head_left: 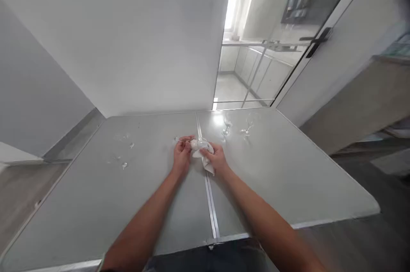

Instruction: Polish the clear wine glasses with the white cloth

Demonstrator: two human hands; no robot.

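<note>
My left hand [182,153] is closed around a clear wine glass [201,141], held sideways over the table's middle seam. The foot of the glass pokes out to the left of my fingers, and its bowl points right. In my right hand [216,158] a white cloth [209,166] is gripped and pressed against the bowl, with one end hanging down. Part of the glass is hidden by the fingers and the cloth.
Two stemmed glasses, one [226,126] beside another [246,128], stand at the back right of the grey folding table [288,178]. More clear glassware [124,165] is on the left half. A white wall [144,41] and a glass-paned door [256,62] border the far edge.
</note>
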